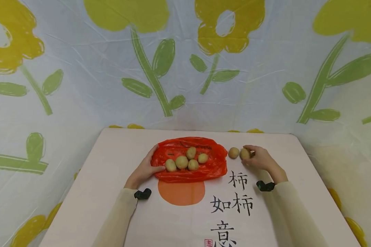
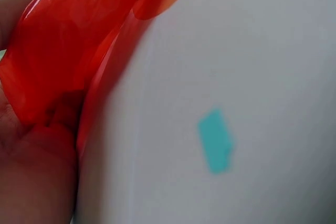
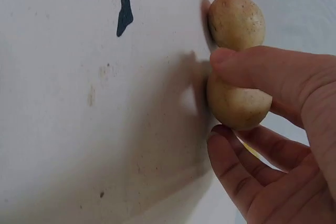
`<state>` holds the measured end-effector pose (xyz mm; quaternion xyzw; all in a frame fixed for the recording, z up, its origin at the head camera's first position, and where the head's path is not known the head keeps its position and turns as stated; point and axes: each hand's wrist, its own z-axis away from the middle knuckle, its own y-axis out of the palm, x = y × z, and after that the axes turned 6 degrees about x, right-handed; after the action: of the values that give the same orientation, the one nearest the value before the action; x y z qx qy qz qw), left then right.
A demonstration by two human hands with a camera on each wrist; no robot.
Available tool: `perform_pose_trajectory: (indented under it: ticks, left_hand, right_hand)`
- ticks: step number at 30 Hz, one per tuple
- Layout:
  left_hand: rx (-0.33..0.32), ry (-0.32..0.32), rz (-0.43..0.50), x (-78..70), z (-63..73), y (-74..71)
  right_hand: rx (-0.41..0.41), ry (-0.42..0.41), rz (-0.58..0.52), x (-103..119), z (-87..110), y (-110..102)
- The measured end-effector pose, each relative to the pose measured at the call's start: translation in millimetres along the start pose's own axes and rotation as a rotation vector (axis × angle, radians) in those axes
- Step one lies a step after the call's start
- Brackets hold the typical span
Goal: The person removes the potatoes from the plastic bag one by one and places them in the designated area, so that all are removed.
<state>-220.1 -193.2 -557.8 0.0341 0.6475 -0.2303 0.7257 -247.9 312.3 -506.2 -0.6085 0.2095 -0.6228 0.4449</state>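
A red plastic bag [image 1: 204, 175] lies opened out on the table, with several potatoes [image 1: 181, 162] grouped inside it. My left hand [image 1: 146, 169] grips the bag's left edge, the thumb over the rim beside the leftmost potato. In the left wrist view the red plastic [image 2: 63, 51] passes between the thumb and the palm; part of the fingers is hidden. To the right of the bag, my right hand [image 1: 261, 158] holds a potato [image 3: 239, 103] between thumb and fingers, at the table surface. Another potato [image 3: 236, 22] sits right beside it, on the bag's side.
The pale table mat [image 1: 111, 161] bears an orange printed disc [image 1: 181, 193] and black brush characters [image 1: 232, 202]. Behind the table's far edge hangs a white cloth with printed flowers [image 1: 228, 24]. Dark bands [image 1: 142, 194] are worn at both wrists.
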Motion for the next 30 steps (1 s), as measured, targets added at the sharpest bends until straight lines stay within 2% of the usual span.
perform_pose_trajectory:
  ticks: [11,19,30]
  left_hand:
    - [0.009,0.007,0.013,0.3,-1.0,1.0]
    - [0.004,0.004,0.012,-3.7,0.6,0.2]
    - [0.027,0.022,-0.011,-1.1,1.1,-1.6]
  right_hand:
    - [-0.024,-0.039,-0.050,-1.0,1.0,0.0]
    - [0.041,-0.042,-0.025,3.4,1.7,-3.1]
    - [0.053,-0.058,-0.094,1.4,3.5,-3.1]
